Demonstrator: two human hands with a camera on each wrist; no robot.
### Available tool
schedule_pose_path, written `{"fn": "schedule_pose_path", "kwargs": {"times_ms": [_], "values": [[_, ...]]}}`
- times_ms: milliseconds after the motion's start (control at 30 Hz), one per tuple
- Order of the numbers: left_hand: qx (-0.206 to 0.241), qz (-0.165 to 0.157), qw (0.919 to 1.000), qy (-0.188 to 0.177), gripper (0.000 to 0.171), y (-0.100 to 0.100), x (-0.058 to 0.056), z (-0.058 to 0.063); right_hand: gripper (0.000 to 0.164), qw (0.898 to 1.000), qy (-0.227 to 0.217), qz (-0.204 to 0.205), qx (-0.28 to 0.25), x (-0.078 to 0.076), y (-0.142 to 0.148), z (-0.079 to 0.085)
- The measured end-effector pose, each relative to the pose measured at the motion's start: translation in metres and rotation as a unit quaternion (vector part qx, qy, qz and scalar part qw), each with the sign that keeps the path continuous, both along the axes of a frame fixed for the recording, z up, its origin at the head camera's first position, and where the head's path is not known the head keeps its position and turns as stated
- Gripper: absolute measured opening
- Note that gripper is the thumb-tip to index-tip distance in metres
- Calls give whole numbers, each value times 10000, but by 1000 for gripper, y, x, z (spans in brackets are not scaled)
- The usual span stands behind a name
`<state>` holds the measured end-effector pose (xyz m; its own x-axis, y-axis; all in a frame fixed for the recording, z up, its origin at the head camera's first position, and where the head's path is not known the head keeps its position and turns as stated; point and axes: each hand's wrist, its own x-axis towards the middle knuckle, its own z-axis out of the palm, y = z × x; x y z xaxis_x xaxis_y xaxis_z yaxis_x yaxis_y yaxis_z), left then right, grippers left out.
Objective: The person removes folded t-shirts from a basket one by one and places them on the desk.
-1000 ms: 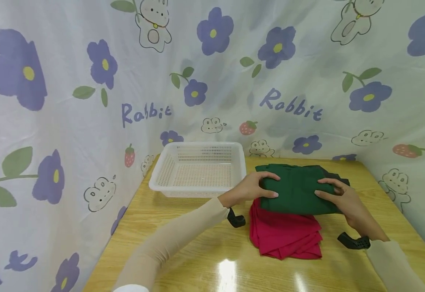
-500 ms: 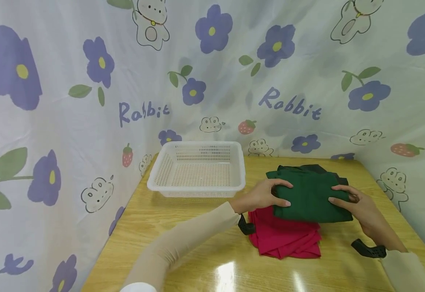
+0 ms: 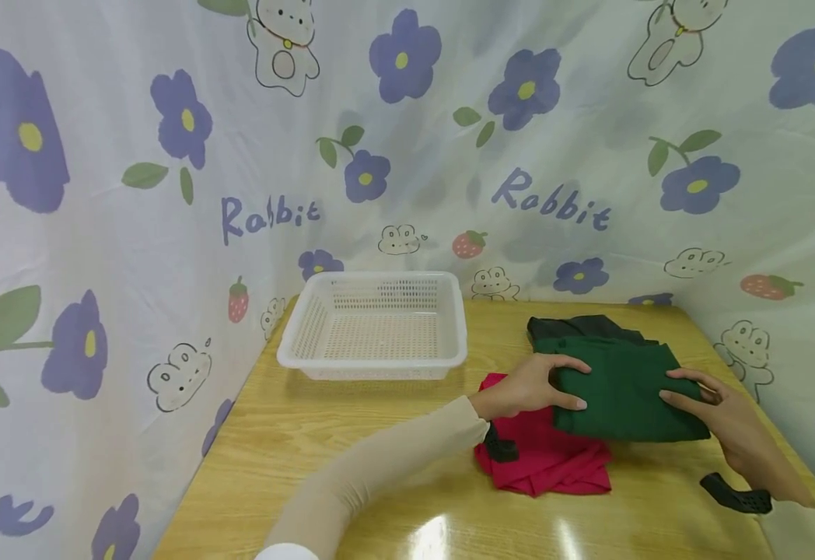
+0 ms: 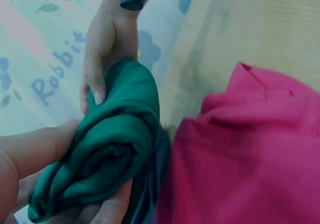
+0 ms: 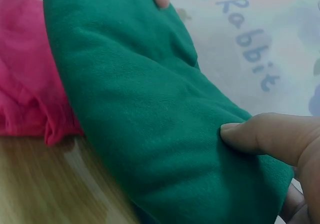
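A green folded garment (image 3: 624, 393) is held between both hands on the right side of the table. My left hand (image 3: 529, 385) grips its left end, thumb on one face and fingers under the other; the left wrist view shows the curled layers of that end (image 4: 107, 154). At the opposite end my right hand (image 3: 732, 416) pinches the cloth, its thumb pressed on the smooth face in the right wrist view. Partly under the left hand and the green garment lies a red-pink folded garment (image 3: 547, 467). Behind the green one shows a dark folded garment (image 3: 582, 327).
A white perforated plastic basket (image 3: 372, 363) stands at the back left of the wooden table (image 3: 351, 482). A printed curtain (image 3: 435, 132) with flowers and rabbits hangs along the back and sides. Black wrist mounts sit on both arms.
Both hands have carried the green garment to the right and nearer the front, uncovering more of the red-pink garment and the dark one. The basket has stayed in place.
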<state>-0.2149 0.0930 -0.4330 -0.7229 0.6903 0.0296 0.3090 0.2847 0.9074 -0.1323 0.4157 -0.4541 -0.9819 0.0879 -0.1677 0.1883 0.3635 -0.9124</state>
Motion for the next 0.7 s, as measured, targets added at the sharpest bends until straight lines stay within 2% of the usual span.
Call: {"fn": "schedule_pose_path", "kwargs": {"times_ms": [233, 333, 700], "values": [[77, -27, 9996, -261, 50, 18, 7, -9, 52, 9999, -64, -160, -7, 7, 16, -3], [-23, -3, 9998, -202, 50, 25, 8, -14, 49, 9996, -119, -210, -156, 9, 21, -5], [-207, -82, 9995, -239, 50, 46, 19, -23, 53, 9983, -317, -467, -130, 19, 40, -15]]}}
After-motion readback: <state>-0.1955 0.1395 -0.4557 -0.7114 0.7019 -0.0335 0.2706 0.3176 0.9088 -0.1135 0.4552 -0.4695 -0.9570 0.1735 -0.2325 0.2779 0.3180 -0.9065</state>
